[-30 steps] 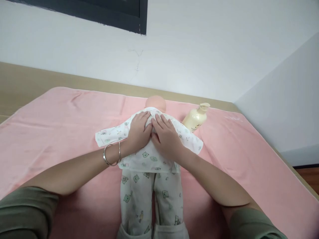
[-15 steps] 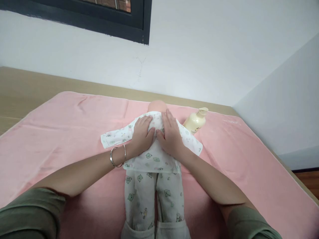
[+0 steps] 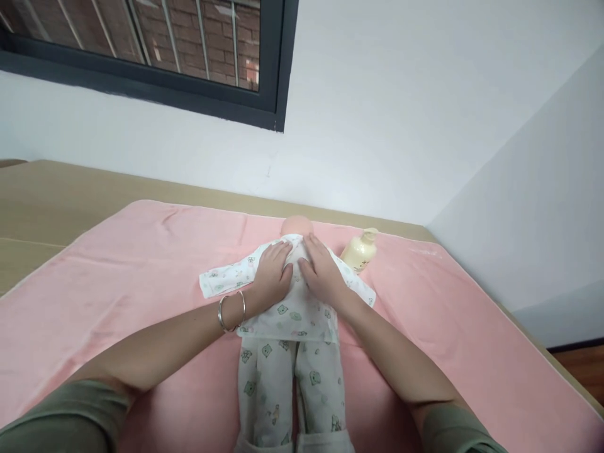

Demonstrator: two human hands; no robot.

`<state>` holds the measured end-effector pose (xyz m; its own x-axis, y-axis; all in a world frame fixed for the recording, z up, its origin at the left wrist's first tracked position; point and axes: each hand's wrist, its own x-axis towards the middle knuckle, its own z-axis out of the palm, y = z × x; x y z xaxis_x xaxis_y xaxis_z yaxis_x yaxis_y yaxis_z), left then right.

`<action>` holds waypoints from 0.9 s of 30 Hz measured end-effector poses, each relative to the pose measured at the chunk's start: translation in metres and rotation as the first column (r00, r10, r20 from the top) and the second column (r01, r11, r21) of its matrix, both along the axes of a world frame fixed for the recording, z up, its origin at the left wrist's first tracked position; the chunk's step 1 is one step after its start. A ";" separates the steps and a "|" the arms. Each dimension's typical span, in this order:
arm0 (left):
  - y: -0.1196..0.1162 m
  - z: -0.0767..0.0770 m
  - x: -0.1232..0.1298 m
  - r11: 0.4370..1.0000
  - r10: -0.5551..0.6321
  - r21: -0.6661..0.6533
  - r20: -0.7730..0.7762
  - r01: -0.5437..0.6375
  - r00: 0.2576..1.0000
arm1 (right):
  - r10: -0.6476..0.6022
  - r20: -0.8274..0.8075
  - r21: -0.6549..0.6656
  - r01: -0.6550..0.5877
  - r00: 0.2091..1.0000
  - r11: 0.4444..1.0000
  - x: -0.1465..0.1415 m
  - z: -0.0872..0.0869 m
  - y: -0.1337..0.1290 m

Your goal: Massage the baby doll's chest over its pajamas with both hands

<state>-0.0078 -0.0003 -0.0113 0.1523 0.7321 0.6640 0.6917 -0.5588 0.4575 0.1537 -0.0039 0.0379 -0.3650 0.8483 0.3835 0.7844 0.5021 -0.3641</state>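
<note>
A doll (image 3: 297,225) lies on a pink cloth, dressed in a white printed top (image 3: 287,318) and matching trousers (image 3: 271,390). Only the rounded crown of its head shows past the collar. Flat on the upper left part of the top rests my left hand (image 3: 274,275), fingers extended, a silver bangle at the wrist. My right hand (image 3: 323,270) lies flat on the upper right part, its fingertips near the collar. The two thumbs are close together over the middle of the top. Neither hand grips anything. The doll's sleeves spread out to both sides.
A cream pump bottle (image 3: 359,253) leans on the pink cloth (image 3: 155,264), just beyond the right sleeve. The cloth covers much of a wooden surface (image 3: 61,195). Behind stands a white wall (image 3: 368,126) with a dark-framed window (image 3: 268,75); another wall rises at the right.
The view has tilted up, so more of the window shows and the doll, bottle and hands appear lower. Both hands remain flat on the top, with their fingers slightly shifted.
</note>
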 end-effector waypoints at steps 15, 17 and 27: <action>0.002 -0.002 0.000 0.997 -0.046 -0.066 0.029 0.048 0.999 | 0.115 -0.005 -0.061 -0.115 0.993 0.992 0.005 -0.012 0.010; 0.004 0.001 -0.001 0.991 -0.058 -0.118 0.080 0.067 0.995 | 0.088 -0.033 -0.044 -0.090 0.996 0.995 0.005 -0.009 0.009; 0.009 0.093 0.050 0.749 -0.043 -0.422 0.738 0.510 0.673 | -0.112 -0.412 0.209 0.213 0.904 0.954 0.059 0.081 0.003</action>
